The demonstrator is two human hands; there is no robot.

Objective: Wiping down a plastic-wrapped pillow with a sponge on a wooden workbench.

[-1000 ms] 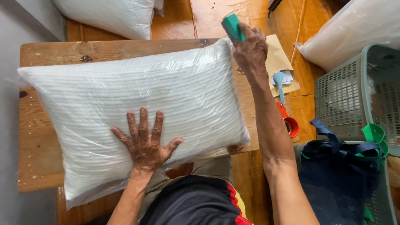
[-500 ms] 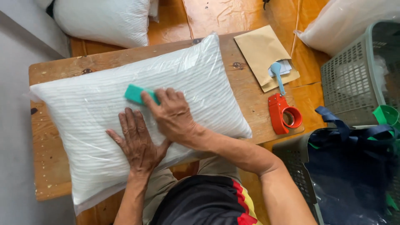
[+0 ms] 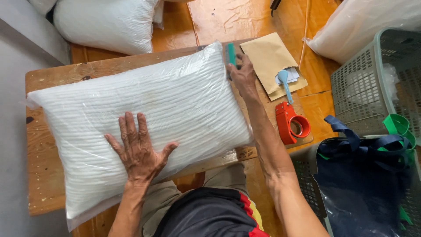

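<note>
Left hand [image 3: 139, 151] flat with fingers spread, right arm stretched forward, right hand [image 3: 242, 75] curled, pinching

Looks like a small home packing workshop: bagged pillows [image 3: 109, 22] piled around a wooden worktop [image 3: 44, 175], tape dispenser [image 3: 290, 125], plastic baskets [image 3: 372, 87].

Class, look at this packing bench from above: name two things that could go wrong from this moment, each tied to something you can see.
1. The bagged pillow overhangs the table at its near corner; only the left hand pins it, so it might slide off.
2. The right hand presses a green tool at the bag's edge; the thin plastic could tear.
</note>
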